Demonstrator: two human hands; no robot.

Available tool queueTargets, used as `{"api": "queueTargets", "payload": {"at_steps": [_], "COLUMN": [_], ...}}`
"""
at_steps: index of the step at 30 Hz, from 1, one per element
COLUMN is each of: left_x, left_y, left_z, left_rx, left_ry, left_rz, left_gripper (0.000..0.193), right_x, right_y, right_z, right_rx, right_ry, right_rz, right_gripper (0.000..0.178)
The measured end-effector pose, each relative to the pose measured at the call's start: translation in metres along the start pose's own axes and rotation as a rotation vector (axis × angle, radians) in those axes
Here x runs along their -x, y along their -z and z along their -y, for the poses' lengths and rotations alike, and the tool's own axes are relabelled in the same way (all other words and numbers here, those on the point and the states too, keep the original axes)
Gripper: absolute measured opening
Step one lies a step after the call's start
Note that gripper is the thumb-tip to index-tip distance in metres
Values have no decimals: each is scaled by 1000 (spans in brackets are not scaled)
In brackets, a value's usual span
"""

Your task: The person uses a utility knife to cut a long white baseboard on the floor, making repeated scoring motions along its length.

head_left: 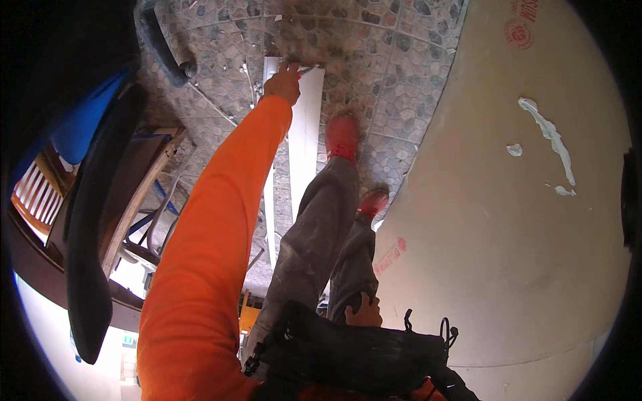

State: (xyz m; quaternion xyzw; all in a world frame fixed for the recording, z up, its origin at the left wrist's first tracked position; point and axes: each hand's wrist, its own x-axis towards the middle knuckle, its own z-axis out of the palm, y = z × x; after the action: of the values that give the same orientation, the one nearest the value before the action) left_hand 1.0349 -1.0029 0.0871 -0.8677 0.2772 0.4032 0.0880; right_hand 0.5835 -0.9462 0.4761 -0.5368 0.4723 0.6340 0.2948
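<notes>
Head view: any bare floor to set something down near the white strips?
Bare pebble-pattern floor lies right of the white strips, up to the pale board. Crowded: left hand on the strips, red shoes beside, clutter and dark hose left.

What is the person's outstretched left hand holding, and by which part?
The left hand grips a long white strip at its far upper end. The right hand rests on the thigh, holding nothing.
</notes>
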Motion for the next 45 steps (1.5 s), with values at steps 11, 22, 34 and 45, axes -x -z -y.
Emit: {"api": "queueTargets", "payload": {"at_steps": [11, 22, 34, 45], "left_x": [-18, 1, -10, 58], "left_y": [-22, -38, -39, -57], "left_z": [26, -17, 38, -6], "left_rx": [239, 1139, 768, 577], "left_ry": [24, 623, 357, -27], "left_rz": [-172, -197, -102, -11], "left_gripper": [39, 48, 48, 42], "right_x": [-8, -10, 8, 49], "right_y": [-2, 9, 89, 164], "right_z": [-8, -3, 23, 36], "right_rx": [5, 12, 83, -9], "right_ry": [64, 89, 47, 94], "right_rz": [-117, -106, 34, -191], "right_gripper": [67, 63, 65, 62]}}
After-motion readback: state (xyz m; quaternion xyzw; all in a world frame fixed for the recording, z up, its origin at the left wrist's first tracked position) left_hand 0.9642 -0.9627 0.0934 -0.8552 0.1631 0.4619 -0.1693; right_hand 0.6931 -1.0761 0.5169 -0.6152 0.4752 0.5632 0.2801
